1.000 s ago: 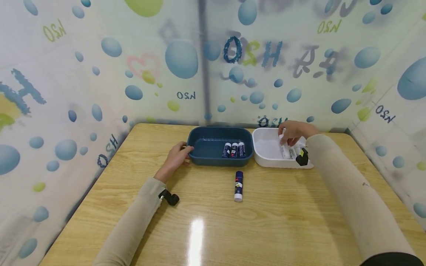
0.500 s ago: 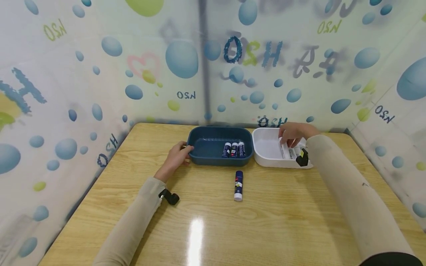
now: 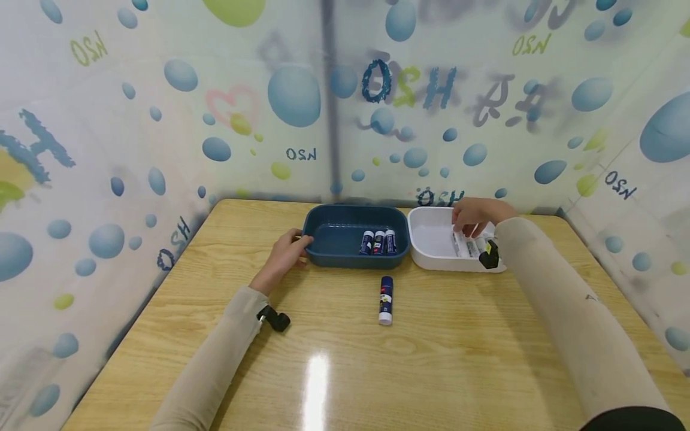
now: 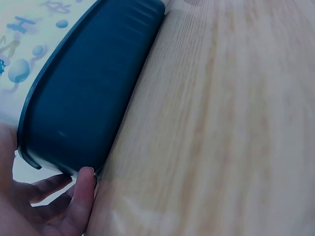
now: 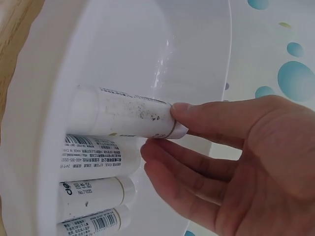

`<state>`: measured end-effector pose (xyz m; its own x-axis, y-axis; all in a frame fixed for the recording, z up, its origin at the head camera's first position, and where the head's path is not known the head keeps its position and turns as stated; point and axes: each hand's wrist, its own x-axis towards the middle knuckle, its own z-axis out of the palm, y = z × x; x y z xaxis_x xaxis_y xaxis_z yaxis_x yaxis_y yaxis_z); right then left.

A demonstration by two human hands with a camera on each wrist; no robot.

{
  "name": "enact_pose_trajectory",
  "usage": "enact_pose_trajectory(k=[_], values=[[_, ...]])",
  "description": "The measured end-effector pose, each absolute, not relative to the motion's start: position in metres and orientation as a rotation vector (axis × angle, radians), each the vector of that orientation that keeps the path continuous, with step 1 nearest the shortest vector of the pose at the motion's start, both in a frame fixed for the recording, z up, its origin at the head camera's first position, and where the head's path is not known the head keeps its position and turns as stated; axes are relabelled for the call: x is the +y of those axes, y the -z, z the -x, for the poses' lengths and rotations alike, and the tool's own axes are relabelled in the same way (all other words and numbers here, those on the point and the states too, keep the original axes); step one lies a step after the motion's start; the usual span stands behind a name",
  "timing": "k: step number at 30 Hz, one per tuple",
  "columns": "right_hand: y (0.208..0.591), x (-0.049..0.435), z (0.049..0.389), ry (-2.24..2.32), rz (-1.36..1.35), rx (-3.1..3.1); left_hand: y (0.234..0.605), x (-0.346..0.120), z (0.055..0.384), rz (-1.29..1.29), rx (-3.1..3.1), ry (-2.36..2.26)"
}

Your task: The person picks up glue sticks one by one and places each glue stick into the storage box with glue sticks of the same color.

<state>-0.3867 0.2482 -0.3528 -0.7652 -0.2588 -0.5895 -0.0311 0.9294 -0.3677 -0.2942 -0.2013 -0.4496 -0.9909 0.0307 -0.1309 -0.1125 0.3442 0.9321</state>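
Observation:
My right hand (image 3: 471,216) is over the white tray (image 3: 431,233). Its thumb and fingertips pinch the end of a white glue stick (image 5: 128,114), seen close in the right wrist view. Beside that stick lie several more white glue sticks (image 5: 93,196) in a row along the tray. At the left end of the dark blue tray (image 3: 334,239), my left hand (image 3: 286,252) holds the wall, thumb at the rim and fingers against the outside. Blue glue sticks (image 3: 379,243) lie side by side at the right in that tray.
Another blue glue stick (image 3: 386,301), with a white end, lies on the wooden table (image 3: 431,359) in front of the trays. The two trays stand side by side near the far edge, close to a patterned wall covering (image 3: 293,96).
The white glue stick in my right hand has tipped down and now lies lower, next to the others in the white tray. My left hand stays at the blue tray.

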Motion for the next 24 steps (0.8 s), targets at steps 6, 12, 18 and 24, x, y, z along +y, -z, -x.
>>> enact_pose_trajectory(k=[6,12,18,24], values=[[0.3507,0.2481,0.38,0.423,0.184,2.416,0.4506,-0.2006,0.2956,0.077,2.475,-1.719],[0.3526,0.2493,0.3759,0.411,0.146,2.377,0.4507,-0.2004,0.2952,0.075,2.475,-1.72],[0.3578,0.2502,0.3774,0.398,0.108,2.333,0.4492,-0.1996,0.2941,0.087,2.482,-1.71],[0.3564,0.2504,0.3767,0.387,0.105,2.331,0.4476,-0.1997,0.2924,0.093,2.487,-1.703]])
